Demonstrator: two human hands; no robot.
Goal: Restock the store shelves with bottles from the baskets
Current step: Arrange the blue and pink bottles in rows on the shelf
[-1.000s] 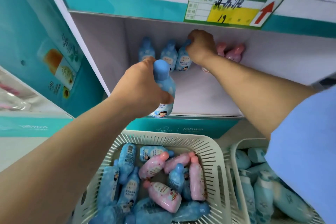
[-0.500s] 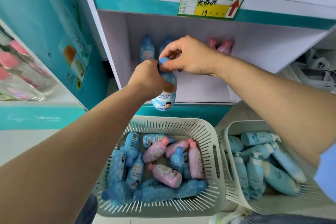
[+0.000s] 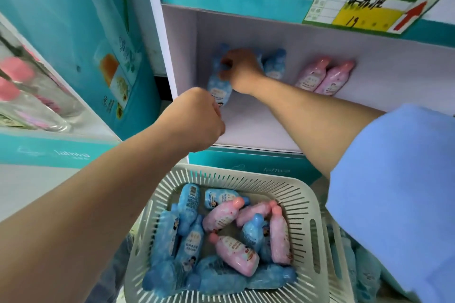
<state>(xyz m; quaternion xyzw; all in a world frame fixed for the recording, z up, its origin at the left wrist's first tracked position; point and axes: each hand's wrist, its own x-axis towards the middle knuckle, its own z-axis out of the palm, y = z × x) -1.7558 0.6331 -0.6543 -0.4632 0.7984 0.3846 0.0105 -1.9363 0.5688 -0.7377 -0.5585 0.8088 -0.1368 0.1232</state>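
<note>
Deep in the white shelf (image 3: 258, 120), my right hand (image 3: 240, 70) grips a blue bottle (image 3: 219, 88) by its neck at the back left. My left hand (image 3: 200, 119) hovers just below and in front of that bottle, fingers curled with nothing in them. Another blue bottle (image 3: 275, 64) stands at the back behind my right wrist. Two pink bottles (image 3: 325, 77) lean side by side at the back right. Below the shelf, a white slotted basket (image 3: 305, 194) holds several blue and pink bottles lying loose.
A second basket (image 3: 344, 261) with pale teal bottles shows at the lower right, mostly hidden by my blue sleeve. A green and yellow price tag (image 3: 369, 7) hangs on the shelf edge above. A teal display stand (image 3: 73, 32) flanks the shelf on the left.
My right hand took the blue bottle from my left hand and carried it to the shelf's back left. My left hand let go and stays low in front.
</note>
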